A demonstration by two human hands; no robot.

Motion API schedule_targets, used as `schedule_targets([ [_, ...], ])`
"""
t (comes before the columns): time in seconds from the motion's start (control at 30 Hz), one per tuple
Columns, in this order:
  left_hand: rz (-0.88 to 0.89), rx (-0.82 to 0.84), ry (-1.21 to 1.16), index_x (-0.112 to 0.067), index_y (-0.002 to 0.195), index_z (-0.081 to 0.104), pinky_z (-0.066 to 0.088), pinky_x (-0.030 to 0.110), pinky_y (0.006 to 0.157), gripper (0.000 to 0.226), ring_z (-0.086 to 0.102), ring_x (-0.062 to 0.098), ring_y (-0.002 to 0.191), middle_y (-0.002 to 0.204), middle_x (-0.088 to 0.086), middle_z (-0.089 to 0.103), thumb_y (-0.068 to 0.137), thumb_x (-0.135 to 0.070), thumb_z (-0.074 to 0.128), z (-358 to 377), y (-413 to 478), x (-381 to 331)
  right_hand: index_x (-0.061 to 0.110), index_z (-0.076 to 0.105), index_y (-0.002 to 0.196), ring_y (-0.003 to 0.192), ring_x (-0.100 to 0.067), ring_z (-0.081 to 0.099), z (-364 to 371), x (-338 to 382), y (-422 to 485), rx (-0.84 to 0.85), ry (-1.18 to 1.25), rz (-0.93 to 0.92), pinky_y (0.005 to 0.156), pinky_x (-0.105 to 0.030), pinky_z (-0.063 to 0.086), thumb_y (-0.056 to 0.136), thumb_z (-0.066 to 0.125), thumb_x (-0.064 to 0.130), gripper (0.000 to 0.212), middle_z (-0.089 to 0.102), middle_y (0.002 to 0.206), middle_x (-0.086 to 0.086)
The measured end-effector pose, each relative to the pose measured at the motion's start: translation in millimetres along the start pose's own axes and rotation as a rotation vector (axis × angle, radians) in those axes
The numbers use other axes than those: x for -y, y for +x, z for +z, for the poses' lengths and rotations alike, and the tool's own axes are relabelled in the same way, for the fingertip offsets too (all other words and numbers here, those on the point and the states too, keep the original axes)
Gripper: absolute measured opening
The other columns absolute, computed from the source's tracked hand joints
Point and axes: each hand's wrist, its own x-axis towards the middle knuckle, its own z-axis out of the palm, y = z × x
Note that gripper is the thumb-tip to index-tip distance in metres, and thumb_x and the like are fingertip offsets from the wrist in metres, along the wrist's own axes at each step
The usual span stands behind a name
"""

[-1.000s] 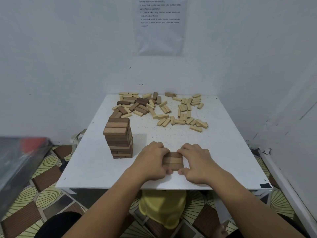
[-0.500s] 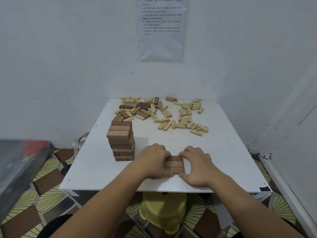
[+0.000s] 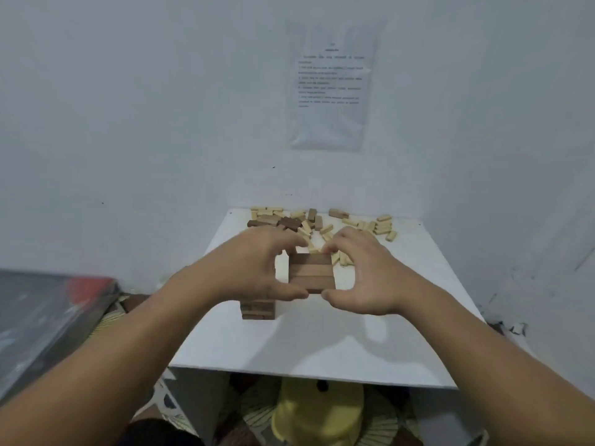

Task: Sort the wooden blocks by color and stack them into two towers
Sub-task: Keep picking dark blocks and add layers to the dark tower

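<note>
- You hold a flat row of three brown wooden blocks [image 3: 311, 272] up over the white tabletop [image 3: 322, 342].
- Your left hand [image 3: 257, 265] and right hand [image 3: 367, 272] pinch it from both sides.
- The brown block tower [image 3: 258, 310] stands under your left hand, half hidden.
- At the far edge lie loose pale and dark wooden blocks [image 3: 383, 225].

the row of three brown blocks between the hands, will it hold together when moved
Probably only while squeezed: the row of three brown blocks shows seams, so it's loose pieces clamped between the left hand and right hand. The middle block seems likeliest to slip out. Being flat-sided wood, it should neither bend nor roll.
</note>
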Motion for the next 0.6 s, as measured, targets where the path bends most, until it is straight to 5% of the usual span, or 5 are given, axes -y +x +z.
schedule_targets([
  [0.1, -0.059, -0.034, -0.014, -0.035, 0.136, 0.062, 0.038, 0.007, 0.083, 0.073, 0.052, -0.007, 0.098, 0.109, -0.031, 0.057, 0.072, -0.057, 0.088, -30.9, -1.5, 25.7, 0.035, 0.053, 0.118, 0.117, -0.013, 0.041, -2.7, 22.4, 41.9, -0.007, -0.006, -0.025, 0.101, -0.044, 0.044, 0.061, 0.061, 0.061, 0.063, 0.041, 0.114, 0.018],
  [0.3, -0.150, 0.019, -0.021, -0.039, 0.135, 0.062, 0.049, 0.030, 0.095, 0.075, 0.055, -0.001, 0.110, 0.118, -0.023, 0.063, 0.069, -0.063, 0.087, -42.9, 4.7, 85.5, 0.033, 0.056, 0.119, 0.119, -0.018, 0.044, 22.0, 41.2, 97.5, 0.031, 0.014, 0.018, 0.103, -0.044, 0.044, 0.056, 0.058, 0.064, 0.069, 0.046, 0.117, 0.014],
  [0.6, -0.145, 0.096, -0.065, -0.046, 0.137, 0.059, 0.045, 0.026, 0.097, 0.076, 0.052, 0.000, 0.117, 0.124, -0.020, 0.060, 0.069, -0.065, 0.086, -12.0, 9.6, 133.9, 0.033, 0.055, 0.123, 0.122, -0.013, 0.041, 61.6, 32.5, 120.0, 0.092, 0.003, 0.074, 0.100, -0.042, 0.046, 0.070, 0.076, 0.054, 0.060, 0.042, 0.119, 0.018],
])
